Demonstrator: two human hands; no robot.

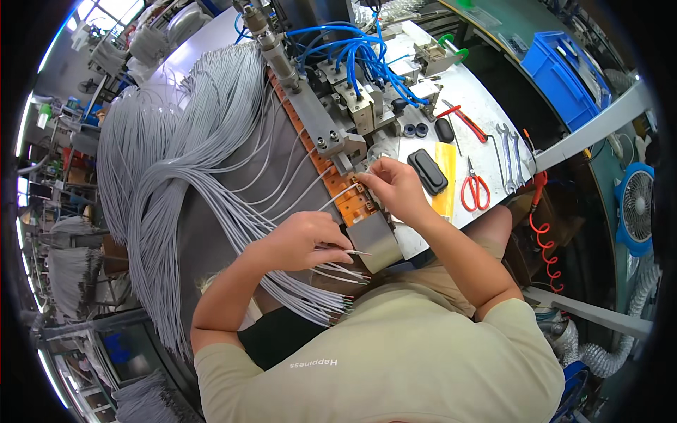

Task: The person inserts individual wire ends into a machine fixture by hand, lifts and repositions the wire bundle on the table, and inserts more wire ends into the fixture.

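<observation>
My left hand is closed, pinching a grey cable whose stripped end sticks out to the right past the fingertips. Beyond it, my right hand pinches at the end of another grey cable, which lies across an orange fixture strip with small slots and fittings. The fingers partly hide that cable's tip. Below my left hand, a bunch of loose cable ends hangs over my lap. They belong to a large grey cable bundle draped over the left side of the bench.
Above the strip stands a metal machine head with blue air tubes. Right of my right hand lie a black oval case, red-handled scissors, pliers and wrenches. A blue crate and a blue fan stand farther right.
</observation>
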